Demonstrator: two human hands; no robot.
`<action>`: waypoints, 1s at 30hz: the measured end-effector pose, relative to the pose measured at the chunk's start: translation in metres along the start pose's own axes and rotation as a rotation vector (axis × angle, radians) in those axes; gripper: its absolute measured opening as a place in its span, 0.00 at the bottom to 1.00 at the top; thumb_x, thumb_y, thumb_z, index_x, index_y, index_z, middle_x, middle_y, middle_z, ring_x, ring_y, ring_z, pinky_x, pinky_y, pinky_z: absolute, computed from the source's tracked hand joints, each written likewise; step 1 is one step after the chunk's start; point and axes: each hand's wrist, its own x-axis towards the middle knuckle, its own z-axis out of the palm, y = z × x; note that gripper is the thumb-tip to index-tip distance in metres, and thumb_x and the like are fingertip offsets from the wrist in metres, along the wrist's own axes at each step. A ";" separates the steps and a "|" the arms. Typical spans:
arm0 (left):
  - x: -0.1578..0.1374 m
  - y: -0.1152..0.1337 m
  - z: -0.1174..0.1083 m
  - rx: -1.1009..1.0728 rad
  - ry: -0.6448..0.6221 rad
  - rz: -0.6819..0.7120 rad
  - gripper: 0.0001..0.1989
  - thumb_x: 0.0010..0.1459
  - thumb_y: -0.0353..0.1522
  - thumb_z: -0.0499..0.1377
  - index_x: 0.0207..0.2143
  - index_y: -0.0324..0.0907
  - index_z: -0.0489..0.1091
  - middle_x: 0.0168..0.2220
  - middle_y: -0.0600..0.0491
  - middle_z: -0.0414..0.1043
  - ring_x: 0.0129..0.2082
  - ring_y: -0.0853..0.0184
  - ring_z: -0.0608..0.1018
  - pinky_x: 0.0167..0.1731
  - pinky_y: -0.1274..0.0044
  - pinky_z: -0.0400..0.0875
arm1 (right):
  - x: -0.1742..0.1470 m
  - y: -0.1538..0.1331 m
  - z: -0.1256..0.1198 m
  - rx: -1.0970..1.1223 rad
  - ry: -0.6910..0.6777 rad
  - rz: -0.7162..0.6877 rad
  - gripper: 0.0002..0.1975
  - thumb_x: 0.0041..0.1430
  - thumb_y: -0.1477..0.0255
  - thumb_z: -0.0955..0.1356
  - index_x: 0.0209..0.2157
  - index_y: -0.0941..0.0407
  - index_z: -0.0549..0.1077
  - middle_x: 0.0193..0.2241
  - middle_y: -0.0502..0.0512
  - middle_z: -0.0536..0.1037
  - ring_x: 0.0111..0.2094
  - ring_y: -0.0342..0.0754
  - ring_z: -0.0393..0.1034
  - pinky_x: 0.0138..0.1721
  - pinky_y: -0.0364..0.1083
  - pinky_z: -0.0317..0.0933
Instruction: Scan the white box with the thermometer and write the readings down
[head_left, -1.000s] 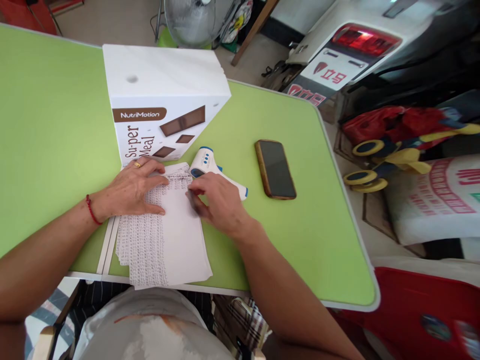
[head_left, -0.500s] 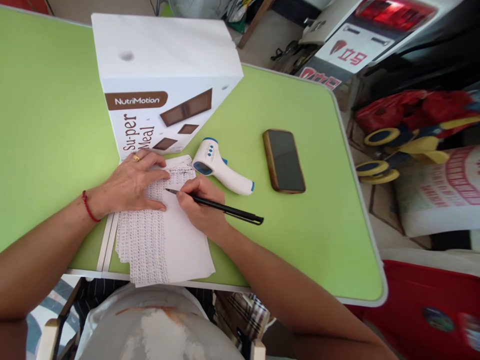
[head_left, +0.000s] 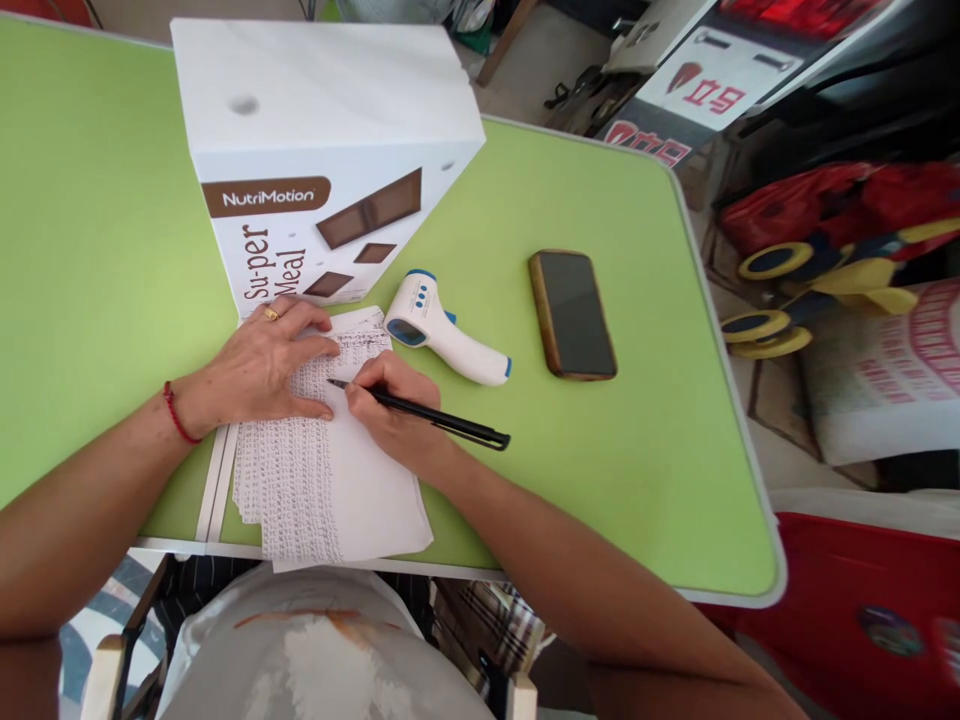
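Observation:
A stack of white paper sheets (head_left: 352,500) covered in handwritten columns lies at the near edge of the green table (head_left: 112,250). My left hand (head_left: 262,370), with a ring and a red wrist string, rests flat on the upper left of the top sheet. My right hand (head_left: 394,405) grips a black pen (head_left: 442,418), its tip touching the paper beside the written column. A white and blue infrared thermometer (head_left: 442,335) lies just beyond my right hand.
A white NutriMotion box (head_left: 315,150) stands behind the papers. A dark phone (head_left: 572,314) in a brown case lies face up to the right. Beyond the table's right edge are red bags, yellow and blue items and a printed sack (head_left: 885,380).
My right hand went from resting by the thermometer with no pen visible to holding the black pen with its tip on the paper. The left hand stayed in place.

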 end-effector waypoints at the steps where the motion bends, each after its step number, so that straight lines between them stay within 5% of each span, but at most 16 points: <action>1: 0.000 0.000 0.000 0.002 0.003 0.002 0.27 0.52 0.52 0.66 0.46 0.43 0.71 0.53 0.43 0.68 0.53 0.50 0.70 0.51 0.58 0.68 | 0.000 0.000 0.000 -0.002 -0.004 -0.001 0.09 0.51 0.71 0.65 0.20 0.53 0.61 0.16 0.43 0.63 0.20 0.40 0.56 0.23 0.42 0.54; 21: 0.001 0.000 -0.001 -0.013 -0.015 0.000 0.28 0.51 0.52 0.67 0.46 0.42 0.72 0.53 0.42 0.68 0.53 0.49 0.69 0.52 0.57 0.68 | 0.000 0.002 0.002 -0.045 0.073 -0.042 0.08 0.49 0.73 0.64 0.20 0.53 0.60 0.16 0.43 0.63 0.19 0.40 0.55 0.22 0.42 0.53; 30: 0.000 0.000 -0.001 -0.030 -0.006 -0.005 0.28 0.50 0.51 0.68 0.46 0.43 0.73 0.54 0.43 0.68 0.54 0.48 0.69 0.53 0.57 0.67 | 0.000 -0.001 0.000 -0.023 0.006 -0.016 0.09 0.50 0.73 0.64 0.20 0.53 0.59 0.16 0.43 0.61 0.20 0.40 0.55 0.22 0.42 0.53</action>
